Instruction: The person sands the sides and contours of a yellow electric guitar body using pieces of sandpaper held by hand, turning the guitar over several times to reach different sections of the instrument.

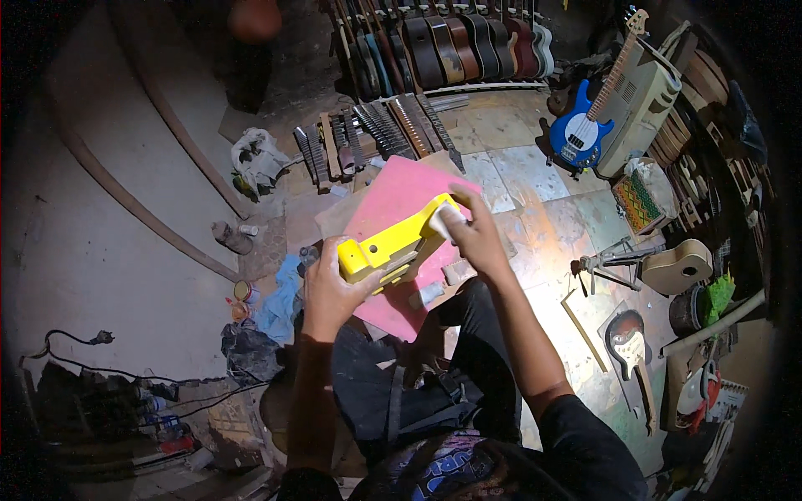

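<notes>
Over my lap I hold a bright yellow painted piece (393, 242), box-like, with a round dark hole, rounded ends and slots along its lower side; I cannot tell its exact kind. My left hand (330, 284) grips its left end, thumb along the near edge. At its right end my right hand (480, 234) presses a white pad or folded cloth (443, 221) against the surface, fingers closed round it. Beneath lies a pink sheet (401, 179). By my right knee are a white roll-like piece (428, 294) and a small pale block (459, 271).
Several guitars (468, 50) stand in a row at the back, with guitar necks (401, 125) laid before them. A blue bass guitar (581, 129) leans at far right. Nearer are a stand (606, 265) and a sunburst guitar (628, 342). A blue cloth (280, 301) lies left.
</notes>
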### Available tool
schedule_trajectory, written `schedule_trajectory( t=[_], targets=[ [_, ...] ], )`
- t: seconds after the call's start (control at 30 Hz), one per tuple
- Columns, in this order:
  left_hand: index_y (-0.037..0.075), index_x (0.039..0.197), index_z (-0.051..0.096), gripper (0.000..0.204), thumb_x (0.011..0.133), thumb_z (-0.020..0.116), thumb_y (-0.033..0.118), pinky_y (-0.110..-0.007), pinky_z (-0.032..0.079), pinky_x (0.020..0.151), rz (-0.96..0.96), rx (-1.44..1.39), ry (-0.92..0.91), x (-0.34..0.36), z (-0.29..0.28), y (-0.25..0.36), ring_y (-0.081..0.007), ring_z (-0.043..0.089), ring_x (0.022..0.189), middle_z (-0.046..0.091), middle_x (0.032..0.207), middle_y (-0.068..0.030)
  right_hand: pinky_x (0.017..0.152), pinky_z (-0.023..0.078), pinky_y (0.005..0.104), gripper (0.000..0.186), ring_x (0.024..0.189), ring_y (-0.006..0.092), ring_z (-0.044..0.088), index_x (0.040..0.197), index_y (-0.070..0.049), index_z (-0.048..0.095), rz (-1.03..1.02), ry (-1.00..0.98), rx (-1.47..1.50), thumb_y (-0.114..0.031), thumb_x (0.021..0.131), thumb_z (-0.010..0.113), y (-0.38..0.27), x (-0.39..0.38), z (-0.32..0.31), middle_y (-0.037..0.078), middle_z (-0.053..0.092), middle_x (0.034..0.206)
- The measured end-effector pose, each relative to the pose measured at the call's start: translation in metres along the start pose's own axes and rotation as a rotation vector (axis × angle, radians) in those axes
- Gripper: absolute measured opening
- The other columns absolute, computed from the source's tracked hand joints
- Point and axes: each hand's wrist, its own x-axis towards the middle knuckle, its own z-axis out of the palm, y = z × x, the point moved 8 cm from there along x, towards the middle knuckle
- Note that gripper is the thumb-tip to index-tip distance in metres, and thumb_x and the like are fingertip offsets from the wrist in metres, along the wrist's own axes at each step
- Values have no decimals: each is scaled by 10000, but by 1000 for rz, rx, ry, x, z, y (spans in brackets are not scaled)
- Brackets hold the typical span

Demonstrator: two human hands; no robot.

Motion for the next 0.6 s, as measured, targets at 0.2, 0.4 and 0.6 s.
schedule_trajectory(
  t=[0.2,0.4,0.6],
  targets=[
    [54,1147,593,593,730,920,320,-435,578,803,-96,23,40,-21,9,-3,-370,743,921,730,988,-201,753,517,278,285,878,132,614,1165,-60,539,146,-11,207,-166,967,715,-1,-41,-21,48,551,1022],
    [61,1152,589,617,722,927,346,-464,576,777,-78,55,99,-36,17,16,-420,733,905,733,950,-223,891,539,346,369,1029,290,639,1213,-23,623,-267,-138,-224,11,860,727,-73,-66,1,164,529,1215],
    [85,1152,592,586,727,918,323,-474,582,729,-46,63,116,-46,25,20,-412,742,830,736,893,-207,930,581,418,518,1110,370,699,1294,-83,672,-404,-160,-434,31,791,717,-83,-95,24,174,688,1286]
  ],
)
